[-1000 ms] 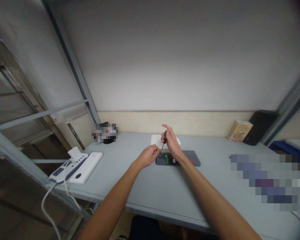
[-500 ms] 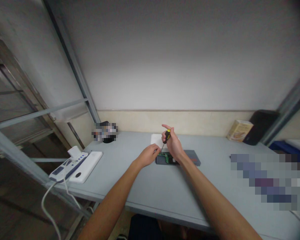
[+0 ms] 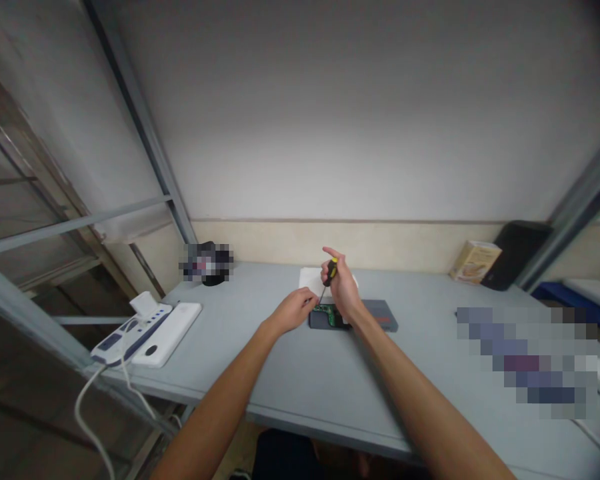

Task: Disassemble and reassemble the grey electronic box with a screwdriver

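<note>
My right hand (image 3: pixel 347 292) is gripping the screwdriver (image 3: pixel 331 268), twelve o'clock — fragile-looking circuit board (image 3: pixel 331 319) wanting edge holds; left hand (image 3: pixel 293 311), can't tell.

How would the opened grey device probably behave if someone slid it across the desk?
The device would probably feel stiff, given its straight-edged case. Its bare green circuit board looks fragile. Lying low and flat, it seems unlikely to roll or tip.

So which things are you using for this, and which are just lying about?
In use:
- screwdriver, in the right hand
- green circuit board, by the left hand
- dark grey case, around the board
- maybe the white paper behind

Just lying about:
- power strip
- yellow box
</note>
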A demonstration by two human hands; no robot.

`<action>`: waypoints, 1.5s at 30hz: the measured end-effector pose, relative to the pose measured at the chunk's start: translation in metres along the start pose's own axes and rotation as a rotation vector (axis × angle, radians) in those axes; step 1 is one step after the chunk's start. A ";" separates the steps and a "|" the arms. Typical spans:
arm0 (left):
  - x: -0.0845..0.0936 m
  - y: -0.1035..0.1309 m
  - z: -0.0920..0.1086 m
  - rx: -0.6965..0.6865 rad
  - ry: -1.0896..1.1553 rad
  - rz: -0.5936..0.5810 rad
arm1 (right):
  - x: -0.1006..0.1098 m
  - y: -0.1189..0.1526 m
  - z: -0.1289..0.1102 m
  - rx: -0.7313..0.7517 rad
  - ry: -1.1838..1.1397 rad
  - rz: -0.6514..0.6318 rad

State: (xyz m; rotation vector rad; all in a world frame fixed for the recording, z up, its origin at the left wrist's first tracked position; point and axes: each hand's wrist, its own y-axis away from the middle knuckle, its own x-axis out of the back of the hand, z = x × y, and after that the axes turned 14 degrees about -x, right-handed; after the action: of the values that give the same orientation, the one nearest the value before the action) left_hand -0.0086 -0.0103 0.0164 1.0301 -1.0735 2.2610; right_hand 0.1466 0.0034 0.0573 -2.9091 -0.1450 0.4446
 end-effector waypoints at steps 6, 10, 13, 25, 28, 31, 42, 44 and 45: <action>-0.002 -0.001 -0.001 0.006 0.017 0.011 | 0.003 0.002 -0.003 -0.039 -0.076 -0.043; -0.006 -0.001 -0.002 0.039 0.033 0.025 | 0.002 0.006 -0.002 -0.012 -0.061 -0.036; -0.006 -0.001 -0.003 0.040 0.053 0.024 | 0.001 0.006 -0.002 0.001 -0.037 -0.024; -0.005 -0.001 -0.003 -0.008 0.051 0.027 | 0.003 0.008 -0.003 -0.091 -0.202 -0.109; -0.005 0.000 -0.003 0.015 0.054 0.012 | 0.004 0.005 -0.001 -0.043 -0.183 -0.060; -0.004 0.000 -0.002 0.023 0.054 0.009 | 0.005 0.003 0.000 -0.023 -0.203 -0.046; -0.002 0.001 -0.003 -0.009 0.076 0.031 | 0.011 0.009 -0.011 -0.149 -0.293 -0.124; -0.002 0.000 -0.003 -0.005 0.071 0.028 | 0.009 0.009 -0.011 -0.130 -0.288 -0.130; -0.002 0.000 -0.003 -0.004 0.069 0.026 | 0.008 0.009 -0.010 -0.112 -0.285 -0.125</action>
State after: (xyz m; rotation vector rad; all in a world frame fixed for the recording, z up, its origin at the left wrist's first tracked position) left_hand -0.0086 -0.0080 0.0131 0.9346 -1.0679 2.2970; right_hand 0.1578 -0.0065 0.0627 -2.9048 -0.4020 0.8524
